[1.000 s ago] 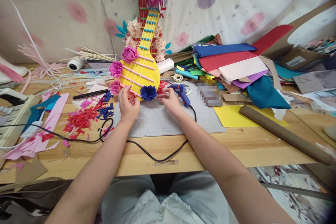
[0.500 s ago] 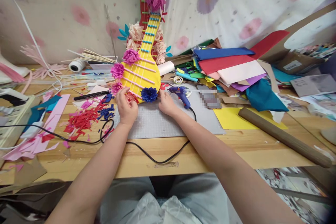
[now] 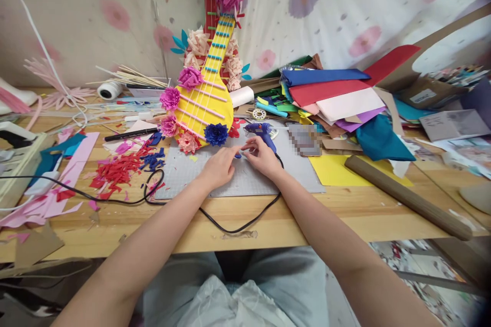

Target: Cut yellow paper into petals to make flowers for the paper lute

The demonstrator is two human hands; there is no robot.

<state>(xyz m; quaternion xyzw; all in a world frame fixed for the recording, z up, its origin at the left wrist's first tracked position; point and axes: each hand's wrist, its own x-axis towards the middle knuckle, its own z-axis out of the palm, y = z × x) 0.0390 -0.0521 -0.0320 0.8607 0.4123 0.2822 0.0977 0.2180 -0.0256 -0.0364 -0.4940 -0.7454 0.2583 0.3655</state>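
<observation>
My left hand [image 3: 218, 167] and my right hand [image 3: 263, 156] meet above the grey cutting mat [image 3: 245, 186], fingertips together in a pinch. Whatever they may hold is too small to make out. A small dark blue bit [image 3: 238, 155] shows just below the fingertips. Beyond them stands a yellow paper guitar [image 3: 205, 104], leaning back, with pink string strips. A blue paper flower [image 3: 216, 134], a coral paper flower [image 3: 188, 142] and several magenta ones edge its body; neither hand touches it. Right behind my right hand lies a blue glue gun [image 3: 261, 130].
Red paper scraps [image 3: 118, 171] and a black marker [image 3: 130, 134] lie left. The glue gun's black cord [image 3: 230, 230] loops across the table front. Coloured paper sheets [image 3: 330, 92], a blurred phone-like object [image 3: 306, 139] and a brown roll [image 3: 406, 196] lie right.
Both hands have left the guitar's lower edge and come together nearer to me over the mat. The left hand moved right, uncovering the coral flower; the right hand moved slightly right.
</observation>
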